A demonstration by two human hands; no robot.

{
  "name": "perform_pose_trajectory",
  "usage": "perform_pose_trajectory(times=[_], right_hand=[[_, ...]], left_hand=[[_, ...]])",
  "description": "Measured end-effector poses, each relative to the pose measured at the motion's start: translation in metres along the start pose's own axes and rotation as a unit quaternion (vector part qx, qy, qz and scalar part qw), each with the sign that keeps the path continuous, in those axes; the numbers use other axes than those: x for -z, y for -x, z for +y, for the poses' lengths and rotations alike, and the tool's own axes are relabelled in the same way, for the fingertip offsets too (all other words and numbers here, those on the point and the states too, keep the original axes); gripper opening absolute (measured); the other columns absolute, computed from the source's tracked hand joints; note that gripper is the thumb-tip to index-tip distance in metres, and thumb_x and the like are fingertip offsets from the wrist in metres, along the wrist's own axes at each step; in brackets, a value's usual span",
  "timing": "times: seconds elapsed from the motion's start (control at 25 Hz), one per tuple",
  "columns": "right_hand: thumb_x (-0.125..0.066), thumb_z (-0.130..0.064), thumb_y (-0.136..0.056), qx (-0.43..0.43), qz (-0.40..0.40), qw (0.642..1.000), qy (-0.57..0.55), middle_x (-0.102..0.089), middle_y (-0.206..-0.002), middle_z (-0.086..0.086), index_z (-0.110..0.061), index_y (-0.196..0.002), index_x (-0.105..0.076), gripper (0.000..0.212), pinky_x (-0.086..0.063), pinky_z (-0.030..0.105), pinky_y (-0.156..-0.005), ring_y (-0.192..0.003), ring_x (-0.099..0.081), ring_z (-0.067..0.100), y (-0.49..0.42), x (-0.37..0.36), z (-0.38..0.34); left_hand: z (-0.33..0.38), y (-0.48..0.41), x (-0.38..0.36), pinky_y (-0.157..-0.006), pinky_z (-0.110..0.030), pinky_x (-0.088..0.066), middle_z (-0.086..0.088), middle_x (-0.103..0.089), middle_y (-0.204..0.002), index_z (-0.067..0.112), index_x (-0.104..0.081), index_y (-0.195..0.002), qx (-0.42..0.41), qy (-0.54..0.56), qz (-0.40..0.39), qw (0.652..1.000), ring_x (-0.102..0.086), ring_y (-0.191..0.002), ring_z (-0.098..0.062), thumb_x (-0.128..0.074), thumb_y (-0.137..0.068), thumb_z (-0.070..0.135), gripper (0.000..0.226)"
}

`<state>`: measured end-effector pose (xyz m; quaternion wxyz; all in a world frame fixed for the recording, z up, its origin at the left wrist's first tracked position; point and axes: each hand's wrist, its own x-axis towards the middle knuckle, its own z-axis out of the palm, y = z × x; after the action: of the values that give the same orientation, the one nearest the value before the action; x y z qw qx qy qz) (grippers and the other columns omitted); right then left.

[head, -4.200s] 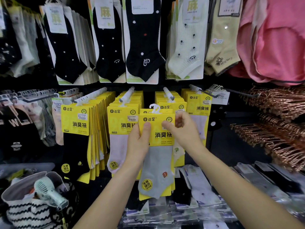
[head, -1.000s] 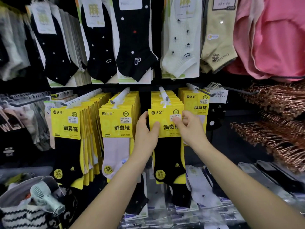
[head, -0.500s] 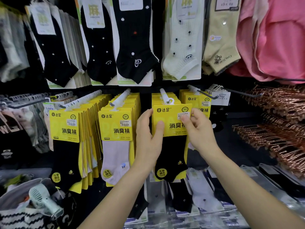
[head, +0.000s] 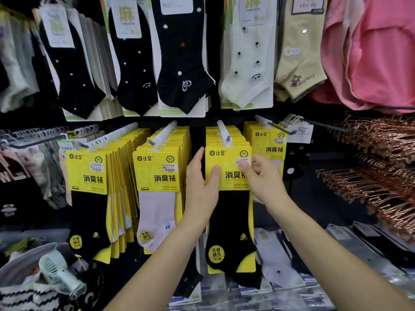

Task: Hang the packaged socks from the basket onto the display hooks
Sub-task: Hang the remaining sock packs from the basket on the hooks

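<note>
Hanging pack [head: 224, 158]: black socks on a yellow header, at the front of the stack on the hook [head: 222, 130]; its white loop appears threaded over the hook's near tip.
Left hand [head: 199, 189]: thumb on the header's front, fingers behind its left edge, pinching it.
Right hand [head: 262, 180]: fingers pinch the header's right edge, at the price sticker [head: 241, 160].
Change: four seconds ago a grey-sock pack was held free in front of the hooks; now both hands grip this black one, which has risen slightly in the last second.
Meaning: this pack looks hung; it probably needs only sliding back and letting go.
Basket [head: 20, 297]: near left, striped, with a small fan [head: 58, 272] on top.
</note>
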<state>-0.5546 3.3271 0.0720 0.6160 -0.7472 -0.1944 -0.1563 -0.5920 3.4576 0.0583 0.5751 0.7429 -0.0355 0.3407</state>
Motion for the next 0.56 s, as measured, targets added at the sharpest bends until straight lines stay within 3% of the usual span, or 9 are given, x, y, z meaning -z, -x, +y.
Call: perform_pose_trajectory(times=[0.12,0.24,0.32,0.44,0.56], right_hand=[[-0.065,-0.038,-0.084,0.002,0.069,0.994,0.081,-0.059,-0.09,-0.007,-0.02,-0.1,-0.054,0.027,-0.045,0.021,-0.066,-0.083,-0.057,0.011,-0.003,0.0,0.009],[-0.069,-0.029,-0.082,-0.036,0.04,0.999,0.003,-0.051,-0.112,-0.008,-0.017,-0.131,-0.04,0.058,-0.045,0.026,-0.086,-0.105,-0.05,0.01,-0.013,-0.001,0.007],[-0.063,-0.016,-0.086,-0.043,-0.035,0.996,-0.075,-0.059,-0.108,-0.011,-0.022,-0.132,-0.042,0.051,-0.048,0.024,-0.087,-0.104,-0.056,0.008,-0.021,-0.004,0.005],[-0.061,-0.009,-0.085,-0.015,-0.074,0.994,-0.081,-0.066,-0.09,-0.014,-0.031,-0.109,-0.052,0.034,-0.048,0.009,-0.066,-0.08,-0.062,-0.006,-0.028,-0.008,0.006],[-0.061,-0.012,-0.087,-0.002,-0.082,0.994,-0.073,-0.065,-0.097,-0.015,-0.026,-0.122,-0.047,0.039,-0.05,0.01,-0.074,-0.085,-0.062,-0.007,-0.028,-0.007,0.013]], left_hand=[[0.0,-0.006,-0.005,-0.113,-0.039,-0.03,0.002,-0.035,-0.15,0.02,-0.024,-0.147,0.064,0.022,-0.019,0.998,-0.032,-0.137,-0.012,-0.051,-0.094,0.028,0.06],[0.004,-0.022,-0.009,-0.109,-0.043,-0.036,-0.001,-0.044,-0.144,0.019,-0.029,-0.146,0.112,0.093,-0.047,0.988,-0.043,-0.13,-0.017,-0.048,-0.094,0.028,0.056],[0.005,-0.031,-0.011,-0.105,-0.044,-0.041,-0.003,-0.052,-0.137,0.019,-0.036,-0.143,0.121,0.139,-0.056,0.981,-0.052,-0.122,-0.019,-0.046,-0.093,0.022,0.051],[0.004,-0.033,-0.015,-0.103,-0.043,-0.042,-0.002,-0.06,-0.127,0.021,-0.046,-0.135,0.101,0.146,-0.063,0.982,-0.055,-0.117,-0.02,-0.05,-0.082,0.022,0.053],[-0.003,-0.031,-0.017,-0.094,-0.026,-0.046,0.013,-0.067,-0.11,0.025,-0.051,-0.127,0.066,0.129,-0.072,0.987,-0.059,-0.107,-0.004,-0.05,-0.079,0.019,0.048]])
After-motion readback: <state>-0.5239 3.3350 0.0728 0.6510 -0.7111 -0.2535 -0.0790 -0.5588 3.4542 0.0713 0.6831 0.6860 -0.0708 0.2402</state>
